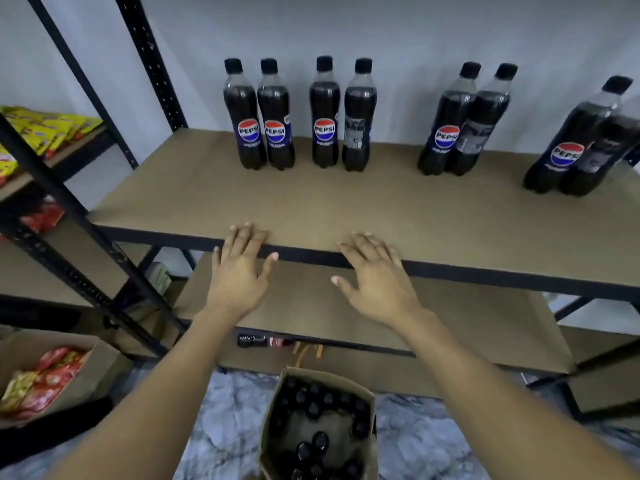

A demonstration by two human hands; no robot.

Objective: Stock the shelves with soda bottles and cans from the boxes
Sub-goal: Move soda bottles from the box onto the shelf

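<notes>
left hand (239,271): palm down, fingers straight and spread, holding nothing; fingertips over the front edge of the top shelf (311,209); whether they touch it cannot be told.
right hand (375,278): same pose, empty, beside the left, fingertips at the same edge.
soda bottles (323,112): eight, upright, black caps, dark drink, in four pairs along the back of the shelf, well apart from both hands.
box (268,427): cardboard, open, on the floor below the forearms, holding more black-capped bottles.
lower shelf (450,323): brown board beneath the hands.
snack packets (45,379): red and yellow, at left.
</notes>
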